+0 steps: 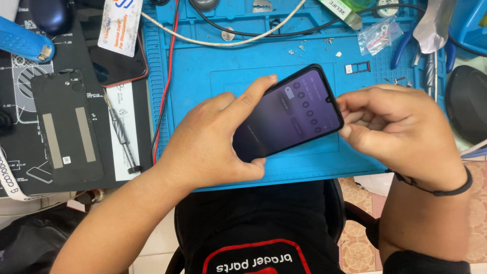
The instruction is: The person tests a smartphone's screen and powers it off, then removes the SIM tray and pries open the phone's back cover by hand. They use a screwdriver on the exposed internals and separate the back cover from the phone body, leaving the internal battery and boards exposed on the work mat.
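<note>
Both hands grip the smartphone (287, 115) over the blue mat (203, 76), left hand (213, 142) pinching its lower end, right hand (401, 132) fingers pinching the upper edge, long axis toward 2 o'clock, with a back cover (66, 127) and screwdriver (120, 133) at 9 o'clock.

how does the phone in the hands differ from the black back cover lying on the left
The phone is held above the blue mat by the left hand and right hand; the back cover lies flat on the dark mat, untouched. The phone shows a lit screen with icons; the cover is matte with two grey strips. The phone sits tilted; the cover lies nearly straight. Both are black, rounded rectangles.
</note>
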Demonstrator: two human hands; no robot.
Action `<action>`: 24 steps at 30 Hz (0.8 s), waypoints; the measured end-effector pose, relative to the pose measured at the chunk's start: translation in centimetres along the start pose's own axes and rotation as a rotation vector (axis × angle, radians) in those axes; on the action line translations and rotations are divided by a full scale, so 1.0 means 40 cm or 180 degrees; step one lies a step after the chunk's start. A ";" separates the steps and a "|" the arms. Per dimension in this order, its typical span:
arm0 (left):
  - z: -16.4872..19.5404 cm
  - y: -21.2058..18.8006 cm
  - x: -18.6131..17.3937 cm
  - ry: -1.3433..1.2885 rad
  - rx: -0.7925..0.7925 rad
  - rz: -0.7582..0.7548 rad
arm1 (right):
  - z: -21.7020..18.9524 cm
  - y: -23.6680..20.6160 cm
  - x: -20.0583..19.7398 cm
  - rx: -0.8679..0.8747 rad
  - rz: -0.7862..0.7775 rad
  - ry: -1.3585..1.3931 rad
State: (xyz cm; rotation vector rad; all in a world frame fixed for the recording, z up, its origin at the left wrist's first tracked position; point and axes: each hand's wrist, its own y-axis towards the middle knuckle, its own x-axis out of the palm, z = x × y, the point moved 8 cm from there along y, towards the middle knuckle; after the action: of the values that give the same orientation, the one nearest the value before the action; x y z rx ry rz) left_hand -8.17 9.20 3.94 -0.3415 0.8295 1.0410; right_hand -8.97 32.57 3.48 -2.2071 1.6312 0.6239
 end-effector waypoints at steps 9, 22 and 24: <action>0.002 0.008 0.010 -0.0077 0.0098 -0.0221 | -0.005 0.014 0.006 -0.0007 -0.0369 0.0340; 0.009 0.005 0.010 0.0041 0.0126 -0.0187 | 0.020 0.010 -0.002 0.0209 -0.0452 0.0044; 0.015 0.006 0.015 -0.0043 0.0109 -0.0178 | 0.006 0.006 -0.014 0.0148 -0.0302 -0.0106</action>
State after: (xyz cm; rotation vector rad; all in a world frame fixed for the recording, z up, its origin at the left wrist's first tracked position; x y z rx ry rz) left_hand -7.97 10.04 3.91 -0.3265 0.8203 0.9752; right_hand -9.37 33.08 3.57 -2.2141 1.4998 0.5874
